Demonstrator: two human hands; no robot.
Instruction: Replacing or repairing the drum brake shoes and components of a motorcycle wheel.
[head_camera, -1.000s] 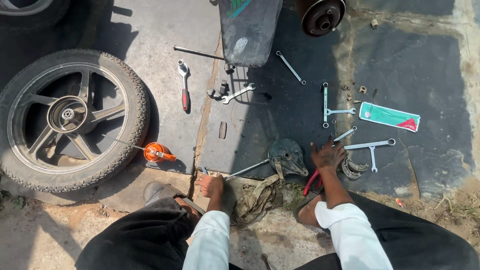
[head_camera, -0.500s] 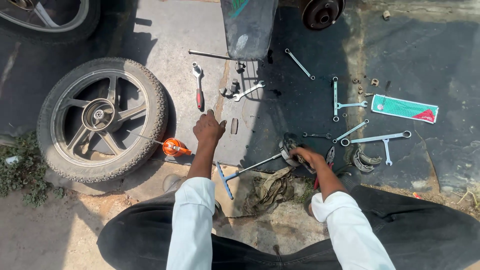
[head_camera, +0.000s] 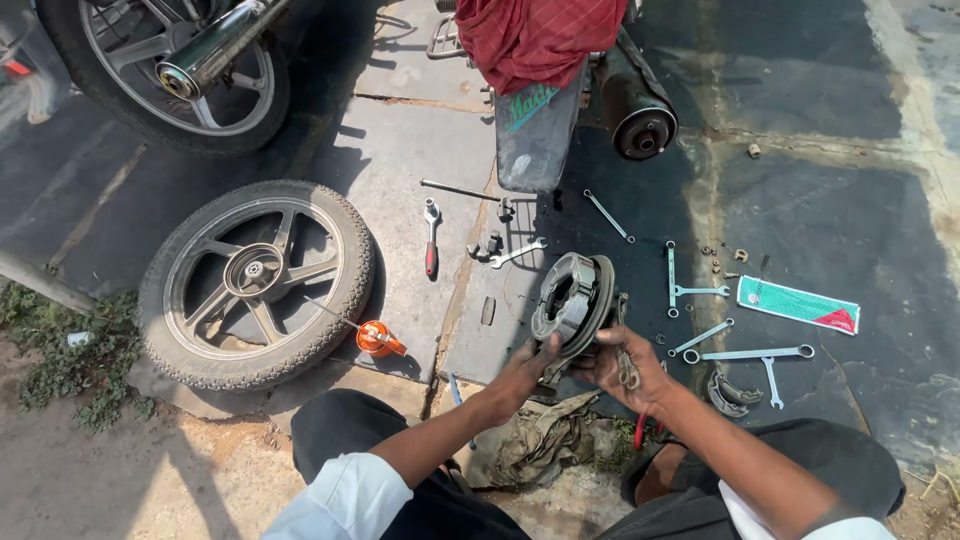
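Paved ground beside a motorcycle, tools scattered about.
A round brake drum plate (head_camera: 572, 303) is held up on edge between both hands, left hand (head_camera: 528, 364) closed on its lower rim, right hand (head_camera: 622, 362) gripping its back; wrenches (head_camera: 745, 354) lie just right, a loose wheel (head_camera: 256, 284) well left.

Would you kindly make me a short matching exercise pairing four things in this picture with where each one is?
Things:
1. brake drum plate
2. loose wheel
3. orange oil can
4. green flat packet

Places:
a. flat on the ground, left
b. far right on the pavement
c. held up in both hands
d. beside the tyre's edge

Pairs: 1-c, 2-a, 3-d, 4-b
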